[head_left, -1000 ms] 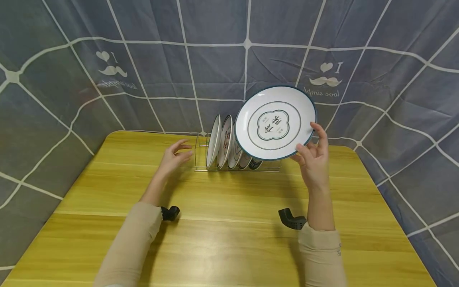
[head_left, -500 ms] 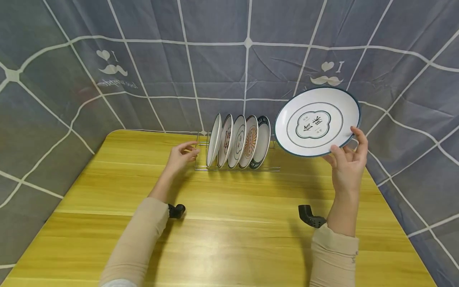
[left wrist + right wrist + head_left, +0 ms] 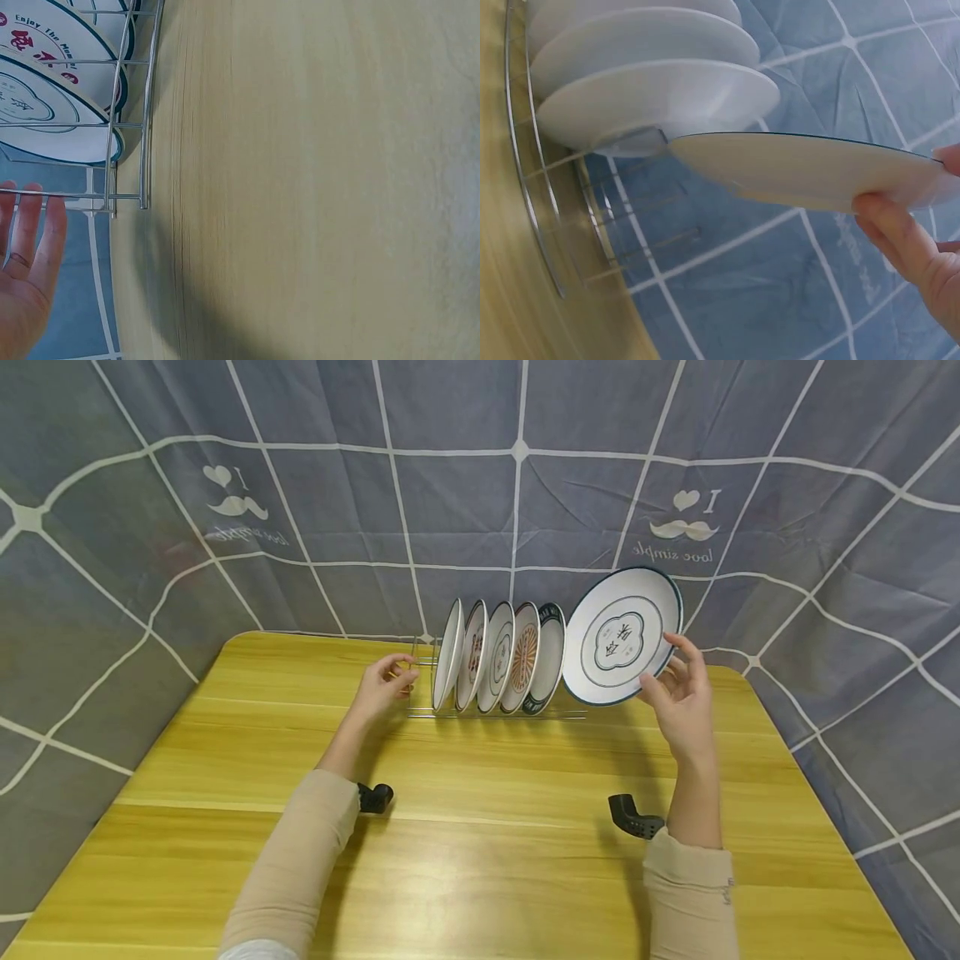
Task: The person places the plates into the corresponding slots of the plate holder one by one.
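Note:
My right hand (image 3: pixel 681 706) pinches the right rim of a white plate (image 3: pixel 624 635) with a blue-green edge and dark characters in its middle. Tilted, the plate hangs over the right end of a wire dish rack (image 3: pixel 495 717). In the right wrist view the plate's underside (image 3: pixel 802 169) shows, its far rim close to a rack prong; whether they touch I cannot tell. Several patterned plates (image 3: pixel 500 657) stand on edge in the rack, leaning. At the rack's left end my left hand (image 3: pixel 385 687) holds the end wire, fingertips on it in the left wrist view.
The rack stands near the back edge of a wooden table (image 3: pixel 480 860). Behind and beside it hangs a grey curtain (image 3: pixel 450 510) with white lines. Black angled pieces (image 3: pixel 633 817) stick out from both wrists.
My right hand carried the plate right, away from in front of the rack, then back left and slightly down, turning it steeper. My left hand moved right onto the rack's end.

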Tool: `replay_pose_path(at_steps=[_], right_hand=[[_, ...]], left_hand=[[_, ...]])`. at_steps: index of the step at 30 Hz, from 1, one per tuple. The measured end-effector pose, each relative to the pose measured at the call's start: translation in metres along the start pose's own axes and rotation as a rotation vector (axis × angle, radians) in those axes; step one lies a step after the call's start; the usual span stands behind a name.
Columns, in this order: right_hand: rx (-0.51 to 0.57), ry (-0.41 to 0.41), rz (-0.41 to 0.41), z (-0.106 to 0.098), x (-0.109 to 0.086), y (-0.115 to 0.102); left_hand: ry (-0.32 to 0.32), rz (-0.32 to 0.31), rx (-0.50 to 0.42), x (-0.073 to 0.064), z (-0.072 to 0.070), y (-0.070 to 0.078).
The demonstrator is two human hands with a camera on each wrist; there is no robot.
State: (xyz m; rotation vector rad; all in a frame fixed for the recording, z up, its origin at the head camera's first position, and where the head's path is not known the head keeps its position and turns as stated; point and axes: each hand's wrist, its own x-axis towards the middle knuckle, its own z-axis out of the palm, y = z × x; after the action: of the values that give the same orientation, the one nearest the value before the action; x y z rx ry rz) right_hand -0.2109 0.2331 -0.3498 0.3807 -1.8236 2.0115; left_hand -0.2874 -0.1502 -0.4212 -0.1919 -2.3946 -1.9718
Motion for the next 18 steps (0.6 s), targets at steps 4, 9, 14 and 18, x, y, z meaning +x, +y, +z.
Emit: replay_pose_path(at_steps=[4,9,14,18], right_hand=[[-0.142,-0.048,-0.018,0.008,0.003,0.005],[-0.297,-0.107,-0.022,0.021,0.007,0.008],[-0.353,-0.163,0.01,0.04,0.007,-0.001],[-0.363,-0.195,0.024,0.049,0.007,-0.001]], left_hand=[[-0.003,-0.004,0.002,0.0,-0.001,0.0],[0.0,-0.008,0.001,-0.001,-0.001,0.001],[-0.004,-0.004,0.003,-0.001,-0.001,0.0],[-0.01,0.005,0.004,-0.001,0.0,-0.001]])
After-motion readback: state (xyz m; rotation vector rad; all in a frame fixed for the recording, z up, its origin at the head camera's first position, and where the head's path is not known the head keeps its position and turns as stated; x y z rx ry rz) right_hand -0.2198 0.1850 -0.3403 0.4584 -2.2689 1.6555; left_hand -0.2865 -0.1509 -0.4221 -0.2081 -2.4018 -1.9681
